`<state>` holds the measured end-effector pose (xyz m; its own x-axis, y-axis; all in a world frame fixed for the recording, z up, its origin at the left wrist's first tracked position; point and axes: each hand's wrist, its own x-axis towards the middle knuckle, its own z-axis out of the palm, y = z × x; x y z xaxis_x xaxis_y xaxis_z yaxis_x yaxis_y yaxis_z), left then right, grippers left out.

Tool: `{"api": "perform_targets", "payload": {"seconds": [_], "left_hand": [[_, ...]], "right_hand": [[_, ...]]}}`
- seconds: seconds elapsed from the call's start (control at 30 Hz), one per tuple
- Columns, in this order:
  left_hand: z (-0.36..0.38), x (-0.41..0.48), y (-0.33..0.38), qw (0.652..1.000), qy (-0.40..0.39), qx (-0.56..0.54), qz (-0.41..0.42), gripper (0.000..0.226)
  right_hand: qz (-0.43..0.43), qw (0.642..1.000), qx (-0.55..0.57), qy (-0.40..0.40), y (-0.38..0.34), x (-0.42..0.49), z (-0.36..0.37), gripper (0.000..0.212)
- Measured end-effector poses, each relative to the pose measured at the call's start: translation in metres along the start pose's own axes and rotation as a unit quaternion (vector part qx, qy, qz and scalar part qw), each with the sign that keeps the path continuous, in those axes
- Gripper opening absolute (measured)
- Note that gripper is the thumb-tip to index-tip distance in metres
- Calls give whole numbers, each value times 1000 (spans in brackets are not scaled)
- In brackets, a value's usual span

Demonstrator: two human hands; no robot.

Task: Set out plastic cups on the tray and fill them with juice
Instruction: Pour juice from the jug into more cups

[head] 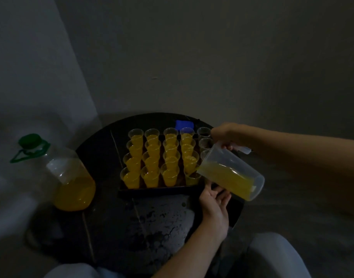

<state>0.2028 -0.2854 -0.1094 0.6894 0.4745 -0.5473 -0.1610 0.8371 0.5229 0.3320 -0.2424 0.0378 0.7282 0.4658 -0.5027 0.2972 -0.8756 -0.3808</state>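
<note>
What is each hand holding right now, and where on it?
The right hand grips the jug by its handle. The left hand holds nothing; it lies open at the front right corner of the tray.

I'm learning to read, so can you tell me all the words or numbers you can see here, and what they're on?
Nothing can be read in this dim picture.
On the juice bottle: no label or words show.
On the measuring jug: any scale marks are too faint to read.
On the blue object behind the cups: too blurred to tell if it has words.
</note>
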Motion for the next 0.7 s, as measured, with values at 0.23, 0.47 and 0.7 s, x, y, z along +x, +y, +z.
{"api": "perform_targets", "payload": {"seconds": [0.23, 0.47, 0.7], "left_hand": [[-1, 3, 2, 1000, -9, 0, 2, 46], [1, 2, 3, 1000, -8, -1, -3, 44], [2, 3, 2, 1000, -7, -2, -6, 43]], "right_hand": [[6, 1000, 8, 8, -2, 5, 0, 31], [9, 1000, 14, 8, -2, 8, -1, 28], [9, 1000, 12, 6, -1, 10, -1, 29]]}}
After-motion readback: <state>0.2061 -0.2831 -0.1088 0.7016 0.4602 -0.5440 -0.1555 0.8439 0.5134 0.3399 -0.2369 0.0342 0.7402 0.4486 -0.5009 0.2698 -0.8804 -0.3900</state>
